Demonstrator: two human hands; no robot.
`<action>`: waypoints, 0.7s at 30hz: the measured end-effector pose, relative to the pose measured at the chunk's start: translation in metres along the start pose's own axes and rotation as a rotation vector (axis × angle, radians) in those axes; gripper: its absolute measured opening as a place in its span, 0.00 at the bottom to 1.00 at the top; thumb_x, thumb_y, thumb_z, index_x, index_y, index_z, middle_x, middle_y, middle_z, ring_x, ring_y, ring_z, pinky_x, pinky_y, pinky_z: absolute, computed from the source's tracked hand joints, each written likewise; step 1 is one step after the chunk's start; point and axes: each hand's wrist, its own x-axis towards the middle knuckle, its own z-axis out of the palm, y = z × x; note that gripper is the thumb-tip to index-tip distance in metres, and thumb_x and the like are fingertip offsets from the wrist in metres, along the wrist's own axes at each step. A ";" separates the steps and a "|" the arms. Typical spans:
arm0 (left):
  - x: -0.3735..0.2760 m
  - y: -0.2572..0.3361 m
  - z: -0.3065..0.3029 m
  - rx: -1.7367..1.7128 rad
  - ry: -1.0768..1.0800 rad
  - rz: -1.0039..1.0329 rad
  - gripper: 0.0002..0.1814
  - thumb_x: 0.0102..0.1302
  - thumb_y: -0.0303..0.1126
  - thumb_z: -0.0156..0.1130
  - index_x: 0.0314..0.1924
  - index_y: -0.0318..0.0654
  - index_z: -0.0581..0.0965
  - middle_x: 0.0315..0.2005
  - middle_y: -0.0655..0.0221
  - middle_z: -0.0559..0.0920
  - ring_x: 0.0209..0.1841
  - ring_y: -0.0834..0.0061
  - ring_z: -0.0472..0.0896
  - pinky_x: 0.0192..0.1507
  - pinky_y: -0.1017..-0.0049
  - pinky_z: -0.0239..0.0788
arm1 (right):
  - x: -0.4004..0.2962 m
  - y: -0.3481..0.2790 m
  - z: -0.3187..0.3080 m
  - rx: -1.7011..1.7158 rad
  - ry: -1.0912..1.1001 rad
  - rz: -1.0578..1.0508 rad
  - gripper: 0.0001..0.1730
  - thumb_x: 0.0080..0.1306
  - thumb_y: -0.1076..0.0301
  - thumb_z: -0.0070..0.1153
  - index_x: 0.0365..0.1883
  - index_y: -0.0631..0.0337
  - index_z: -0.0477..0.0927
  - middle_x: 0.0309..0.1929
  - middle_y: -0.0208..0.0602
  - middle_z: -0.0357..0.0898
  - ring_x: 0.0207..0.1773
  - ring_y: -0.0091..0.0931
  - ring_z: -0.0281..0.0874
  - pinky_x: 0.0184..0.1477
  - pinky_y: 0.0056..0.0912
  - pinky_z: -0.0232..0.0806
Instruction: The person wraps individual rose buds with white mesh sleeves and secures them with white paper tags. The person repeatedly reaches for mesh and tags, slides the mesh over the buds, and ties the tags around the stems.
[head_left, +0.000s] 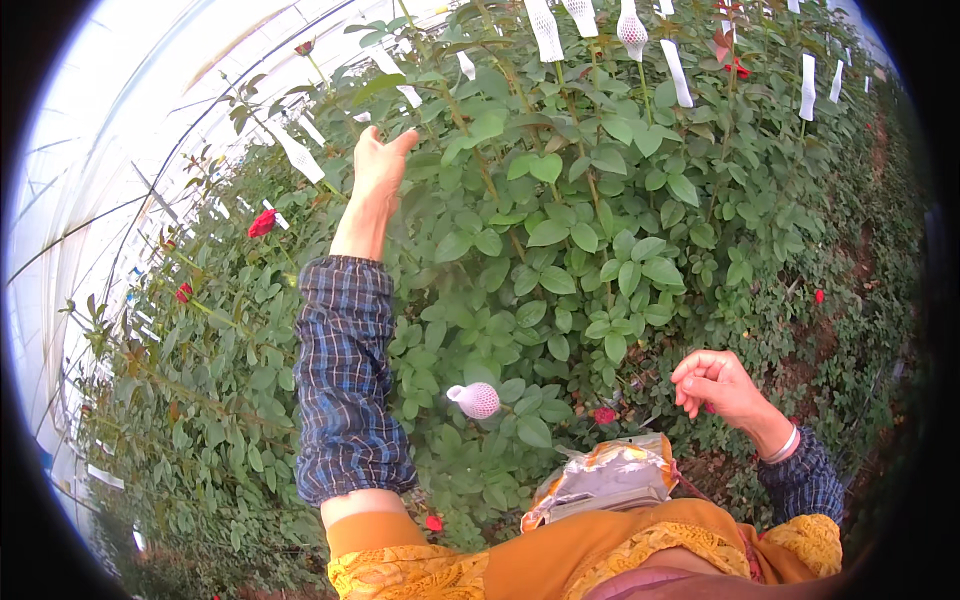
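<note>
My left hand (381, 165) reaches up among rose stems, with the thumb apart and the other fingers mostly hidden from view. Just left of it is a white foam net sleeve (298, 156) on a rose stem. My right hand (716, 384) is lower on the right, in front of the foliage. Its fingers are curled and the thumb lies against them; nothing shows in its grip. A pinkish-white net-covered rosebud (478, 400) stands between my arms. An open plastic bag (607, 480) hangs at my waist, with pale, flat items inside.
Dense rose bushes (555, 232) fill the space before me. Several net sleeves (544, 34) cover buds along the top. Uncovered red roses (262, 223) stand at left, and a fallen red bloom (604, 415) lies low. Greenhouse film (82, 172) and frame tubes curve along the left.
</note>
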 end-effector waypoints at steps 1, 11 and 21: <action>-0.015 0.003 -0.008 0.090 0.068 0.098 0.40 0.57 0.32 0.65 0.65 0.24 0.57 0.63 0.45 0.63 0.65 0.60 0.63 0.64 0.68 0.56 | -0.009 0.012 -0.004 0.001 -0.079 0.066 0.07 0.65 0.72 0.52 0.39 0.65 0.77 0.27 0.36 0.80 0.26 0.20 0.77 0.28 0.20 0.71; -0.309 0.092 -0.080 -0.281 -1.052 -0.068 0.20 0.63 0.30 0.61 0.53 0.29 0.74 0.49 0.56 0.79 0.49 0.63 0.80 0.49 0.66 0.73 | -0.016 0.202 0.042 -0.544 -1.061 -0.090 0.14 0.68 0.65 0.42 0.42 0.64 0.77 0.38 0.46 0.79 0.41 0.37 0.77 0.47 0.37 0.68; -0.600 -0.124 0.051 0.651 -0.281 -0.751 0.30 0.58 0.43 0.64 0.57 0.35 0.70 0.47 0.46 0.76 0.50 0.54 0.77 0.48 0.59 0.72 | 0.038 0.269 0.093 -1.172 -0.854 0.205 0.14 0.55 0.75 0.45 0.37 0.72 0.77 0.40 0.57 0.78 0.44 0.45 0.78 0.45 0.43 0.70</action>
